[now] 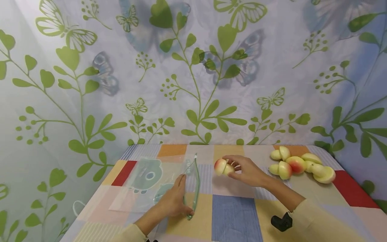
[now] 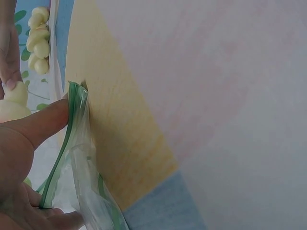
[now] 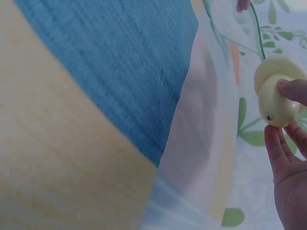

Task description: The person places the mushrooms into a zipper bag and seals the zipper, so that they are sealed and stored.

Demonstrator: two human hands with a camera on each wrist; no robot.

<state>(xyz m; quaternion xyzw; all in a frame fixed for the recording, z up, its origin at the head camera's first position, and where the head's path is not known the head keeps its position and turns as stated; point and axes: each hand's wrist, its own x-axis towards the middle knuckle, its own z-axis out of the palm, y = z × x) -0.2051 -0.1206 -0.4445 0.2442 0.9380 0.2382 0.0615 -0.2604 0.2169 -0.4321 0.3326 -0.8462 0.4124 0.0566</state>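
Observation:
A clear zip bag [image 1: 148,183] with a green seal and a printed green cartoon figure lies on the patchwork cloth. My left hand [image 1: 173,200] is at its mouth, thumb and fingers stretched apart and spreading the green seal edges [image 2: 64,143]. The thumb lies straight against one edge in the left wrist view. My right hand [image 1: 246,169] holds a pale yellow fruit [image 1: 223,167] with a red blush, made of two offset rounded pieces. Thumb and fingertips pinch it from opposite sides, and a dark spot shows on the fruit [image 3: 278,103] in the right wrist view. It is just right of the bag's mouth.
Several similar yellow fruits [image 1: 296,164], some blushed red, lie grouped at the back right of the table. A patchwork cloth [image 1: 235,215] covers the tabletop. Behind it hangs a curtain [image 1: 187,84] printed with leaves and butterflies.

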